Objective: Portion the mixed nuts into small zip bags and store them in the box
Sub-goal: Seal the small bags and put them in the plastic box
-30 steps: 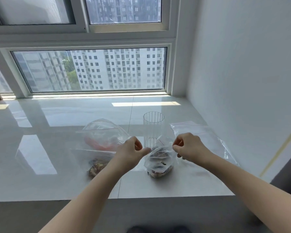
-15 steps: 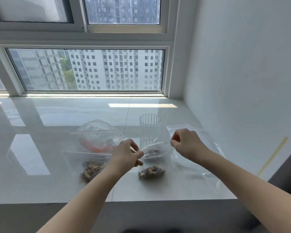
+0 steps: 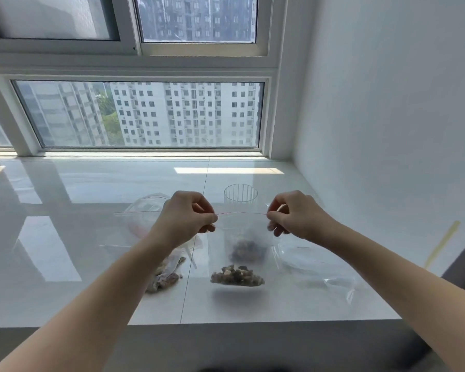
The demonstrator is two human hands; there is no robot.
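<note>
Both hands — left hand [image 3: 186, 219], right hand [image 3: 295, 216] — pinch shut on the red zip strip's ends, stretching the limp, light, clear small plastic zip bag [image 3: 240, 247] of mixed nuts above the white glossy tabletop [image 3: 91, 264] — grip the stiffer strip.

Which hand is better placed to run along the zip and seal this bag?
Roughly even: left hand and right hand each pinch one end of the small zip bag.

High-rise flat: glossy white sill [image 3: 91, 264] beneath window [image 3: 145, 114] facing apartment towers [image 3: 185, 114].
</note>
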